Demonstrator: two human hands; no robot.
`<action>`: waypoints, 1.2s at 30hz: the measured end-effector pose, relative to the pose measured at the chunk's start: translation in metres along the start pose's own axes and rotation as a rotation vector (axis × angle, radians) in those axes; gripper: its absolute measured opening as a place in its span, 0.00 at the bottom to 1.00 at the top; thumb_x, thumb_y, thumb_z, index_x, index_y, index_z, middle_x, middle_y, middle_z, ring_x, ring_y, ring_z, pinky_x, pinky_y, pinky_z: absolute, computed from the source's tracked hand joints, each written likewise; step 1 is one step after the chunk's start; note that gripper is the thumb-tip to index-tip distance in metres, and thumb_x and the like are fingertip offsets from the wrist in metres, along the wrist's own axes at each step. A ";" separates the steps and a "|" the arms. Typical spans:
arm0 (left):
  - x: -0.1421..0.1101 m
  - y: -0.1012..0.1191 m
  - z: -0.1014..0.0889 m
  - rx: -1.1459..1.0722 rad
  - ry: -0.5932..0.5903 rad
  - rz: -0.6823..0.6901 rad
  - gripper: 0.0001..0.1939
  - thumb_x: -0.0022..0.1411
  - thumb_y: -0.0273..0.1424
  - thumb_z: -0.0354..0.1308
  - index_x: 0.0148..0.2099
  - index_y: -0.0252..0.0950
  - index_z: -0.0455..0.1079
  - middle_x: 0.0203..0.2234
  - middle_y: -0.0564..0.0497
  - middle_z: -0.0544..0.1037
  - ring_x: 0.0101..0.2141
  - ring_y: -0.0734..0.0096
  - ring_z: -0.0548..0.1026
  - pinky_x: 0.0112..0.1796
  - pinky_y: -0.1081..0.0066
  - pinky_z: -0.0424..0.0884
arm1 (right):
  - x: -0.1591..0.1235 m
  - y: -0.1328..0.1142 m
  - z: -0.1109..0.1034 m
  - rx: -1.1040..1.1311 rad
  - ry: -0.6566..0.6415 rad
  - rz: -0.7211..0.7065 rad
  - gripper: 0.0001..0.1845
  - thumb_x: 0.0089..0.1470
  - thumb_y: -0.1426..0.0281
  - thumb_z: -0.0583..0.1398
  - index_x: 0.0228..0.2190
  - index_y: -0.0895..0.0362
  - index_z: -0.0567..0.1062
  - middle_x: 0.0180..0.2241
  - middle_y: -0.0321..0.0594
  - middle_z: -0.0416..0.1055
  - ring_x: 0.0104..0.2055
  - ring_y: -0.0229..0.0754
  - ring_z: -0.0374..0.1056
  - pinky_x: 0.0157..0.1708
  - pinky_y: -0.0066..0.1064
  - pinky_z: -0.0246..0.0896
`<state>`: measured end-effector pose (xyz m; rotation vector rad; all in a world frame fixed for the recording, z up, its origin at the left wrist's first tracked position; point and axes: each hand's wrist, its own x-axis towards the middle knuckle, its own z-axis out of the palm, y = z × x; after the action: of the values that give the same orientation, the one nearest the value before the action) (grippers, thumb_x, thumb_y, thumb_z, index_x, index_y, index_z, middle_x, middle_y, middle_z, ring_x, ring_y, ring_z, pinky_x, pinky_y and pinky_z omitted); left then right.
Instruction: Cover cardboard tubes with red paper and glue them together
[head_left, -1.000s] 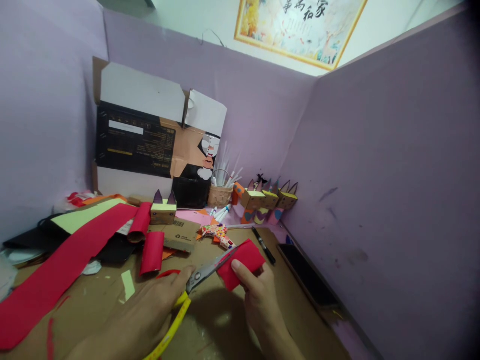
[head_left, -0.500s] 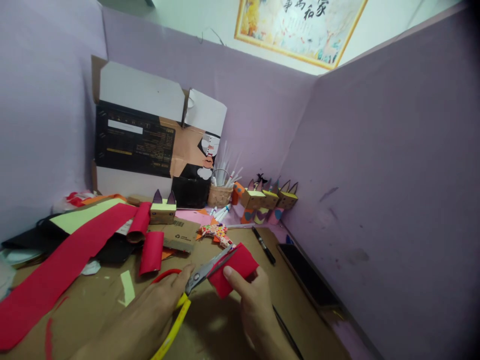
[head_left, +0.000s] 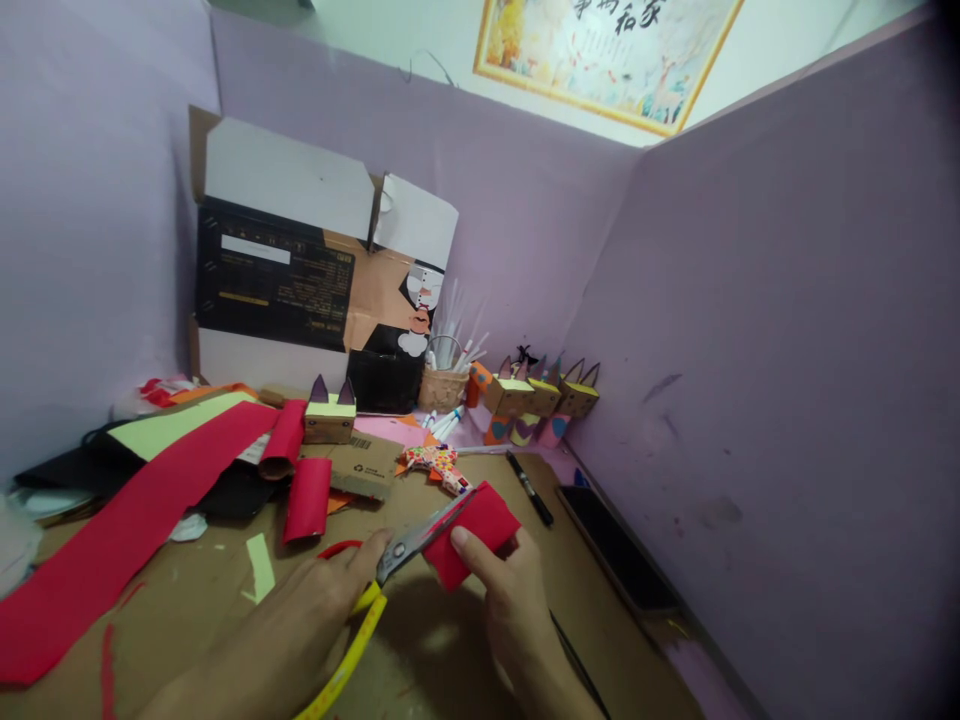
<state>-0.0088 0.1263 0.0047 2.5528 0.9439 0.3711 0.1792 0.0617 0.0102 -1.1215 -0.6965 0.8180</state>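
My left hand (head_left: 300,625) grips yellow-handled scissors (head_left: 397,555); their blades point up and right against the edge of a red paper roll (head_left: 484,525). My right hand (head_left: 510,600) pinches that roll from below, thumb on top, holding it just above the brown cardboard desk (head_left: 420,650). A thin red paper sliver (head_left: 337,548) curls beside my left fingers.
A long red paper strip (head_left: 120,540), two red rolls (head_left: 306,498), black and yellow sheets lie at left. Small box figures with ears (head_left: 540,395), a basket of pens (head_left: 441,385), a black marker (head_left: 529,488), a dark phone (head_left: 615,548) and a printed carton (head_left: 300,270) stand behind. Purple walls enclose the desk.
The red roll and my right hand have shifted slightly left toward the scissors, whose blades have slid a little further along the roll's edge. The view moved a little.
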 end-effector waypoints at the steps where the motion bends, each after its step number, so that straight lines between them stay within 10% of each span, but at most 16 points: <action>1: 0.000 0.000 0.000 -0.002 0.004 0.004 0.32 0.52 0.21 0.45 0.60 0.42 0.54 0.43 0.47 0.75 0.40 0.59 0.75 0.40 0.64 0.70 | 0.000 0.000 0.000 0.001 0.002 0.003 0.13 0.38 0.66 0.68 0.26 0.61 0.74 0.22 0.35 0.73 0.23 0.35 0.65 0.25 0.25 0.63; 36: 0.002 0.008 0.004 -0.017 0.078 -0.029 0.31 0.54 0.22 0.45 0.61 0.39 0.52 0.48 0.44 0.72 0.45 0.55 0.72 0.44 0.59 0.69 | -0.004 0.003 0.002 -0.185 -0.016 0.052 0.14 0.36 0.66 0.67 0.28 0.60 0.75 0.24 0.39 0.75 0.25 0.41 0.69 0.26 0.31 0.66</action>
<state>-0.0014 0.1217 0.0052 2.5231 1.0002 0.4714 0.1746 0.0601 0.0076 -1.3054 -0.7712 0.8192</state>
